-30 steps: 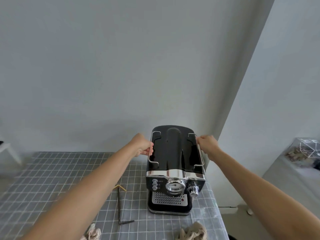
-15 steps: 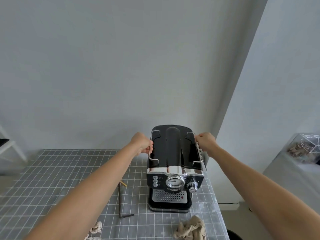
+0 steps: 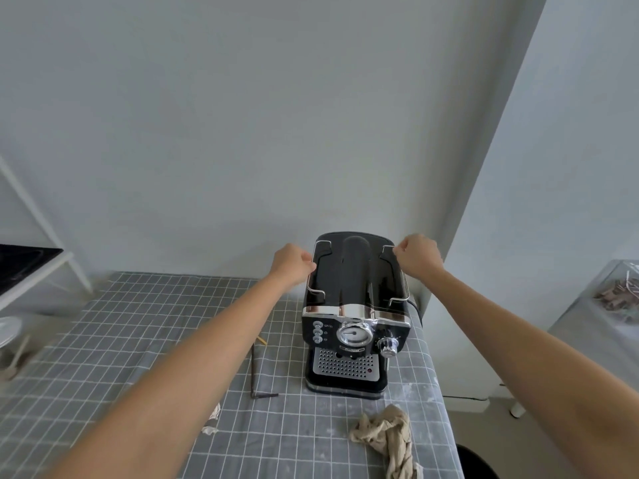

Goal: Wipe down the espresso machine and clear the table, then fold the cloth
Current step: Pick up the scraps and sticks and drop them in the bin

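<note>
A black and chrome espresso machine stands at the far right of the table, its front facing me. My left hand grips the wire rail on the machine's top left side. My right hand grips the rail on the top right side, near the back. A crumpled beige cloth lies on the tablecloth in front of the machine, near the right edge. Small crumpled scraps lie beside my left forearm.
The table wears a grey checked cloth. A thin dark L-shaped rod lies left of the machine. A white rack with a dark shelf stands at the left. A covered surface with clutter is at the right. The wall is close behind.
The view has tilted down and shifted, showing more of the table front and the cloth. Both hands stay on the machine's top rails; the right hand sits slightly further back.
</note>
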The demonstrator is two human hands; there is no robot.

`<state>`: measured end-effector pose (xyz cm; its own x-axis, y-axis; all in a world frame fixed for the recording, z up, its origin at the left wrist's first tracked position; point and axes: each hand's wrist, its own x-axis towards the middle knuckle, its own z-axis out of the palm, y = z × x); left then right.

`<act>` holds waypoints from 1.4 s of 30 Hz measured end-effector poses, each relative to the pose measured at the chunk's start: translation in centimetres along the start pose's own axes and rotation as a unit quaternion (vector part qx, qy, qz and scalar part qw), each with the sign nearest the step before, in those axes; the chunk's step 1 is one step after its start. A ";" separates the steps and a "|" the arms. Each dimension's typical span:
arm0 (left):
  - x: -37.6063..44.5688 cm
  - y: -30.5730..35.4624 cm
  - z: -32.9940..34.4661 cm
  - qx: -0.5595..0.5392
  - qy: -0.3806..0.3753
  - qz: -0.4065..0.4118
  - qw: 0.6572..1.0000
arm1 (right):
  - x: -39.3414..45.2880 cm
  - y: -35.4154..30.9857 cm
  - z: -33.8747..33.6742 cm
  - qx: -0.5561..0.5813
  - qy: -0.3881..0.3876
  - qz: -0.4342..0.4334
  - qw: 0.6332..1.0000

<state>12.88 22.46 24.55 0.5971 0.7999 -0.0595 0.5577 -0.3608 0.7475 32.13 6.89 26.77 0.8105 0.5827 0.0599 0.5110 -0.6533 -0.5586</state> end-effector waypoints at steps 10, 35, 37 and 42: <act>-6.6 -10.7 -6.3 0.028 0.128 0.023 0.991 | -6.9 -14.0 7.2 0.090 -0.091 -0.242 0.962; -15.6 -40.6 -0.5 0.130 0.031 0.052 0.990 | -17.8 -12.1 39.6 -0.176 -0.473 -0.318 0.803; -14.7 -41.0 -1.5 0.098 0.064 0.059 0.991 | -17.8 -11.7 39.4 -0.163 -0.474 -0.311 0.807; -9.1 -40.1 -3.6 0.024 0.091 0.022 0.995 | -17.9 -9.8 38.7 -0.081 -0.433 -0.253 0.861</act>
<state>-16.98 31.40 -2.45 0.5091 0.8553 0.0965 0.5634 -0.4160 0.7138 1.55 21.56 -0.84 -0.0089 0.9091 -0.4165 0.8264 -0.2278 -0.5150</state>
